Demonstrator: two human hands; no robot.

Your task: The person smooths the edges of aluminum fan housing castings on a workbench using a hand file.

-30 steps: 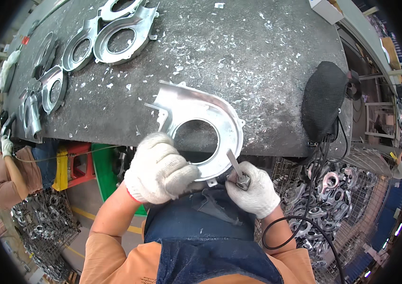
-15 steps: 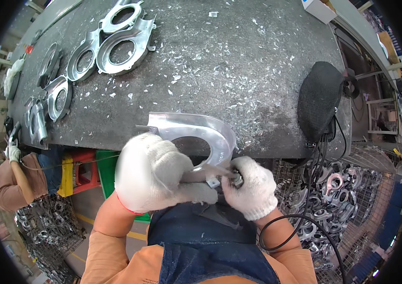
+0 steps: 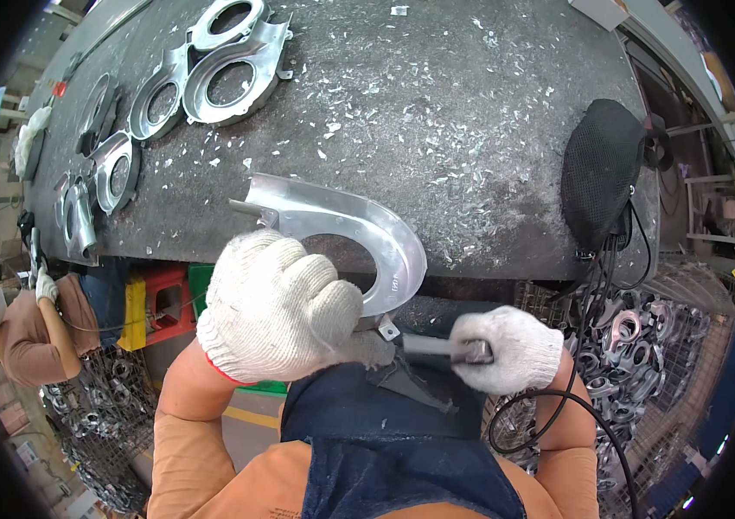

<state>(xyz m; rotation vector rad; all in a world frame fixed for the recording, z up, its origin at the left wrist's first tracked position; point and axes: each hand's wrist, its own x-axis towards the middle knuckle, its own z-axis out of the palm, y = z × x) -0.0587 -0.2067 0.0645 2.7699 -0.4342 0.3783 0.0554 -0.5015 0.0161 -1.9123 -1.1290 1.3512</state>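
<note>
Shavings litter the dark worktop (image 3: 471, 130); the left hand (image 3: 277, 307) clamps a curved metal casting (image 3: 367, 229) at its edge while the right hand (image 3: 506, 346), closed on a hand tool (image 3: 432, 346), seems to be deburring, needing steady strokes along the rim.

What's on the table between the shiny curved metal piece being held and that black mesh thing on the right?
In the head view, only scattered metal shavings lie on the dark tabletop between the curved metal casting and the black mesh object.

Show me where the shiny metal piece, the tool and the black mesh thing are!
Metal piece (image 3: 385, 232), head view, on its curved outer band.
Tool (image 3: 437, 348), head view, on its grey shaft beside the right hand.
Black mesh thing (image 3: 601, 173), head view, on the middle of its mesh face.
</note>
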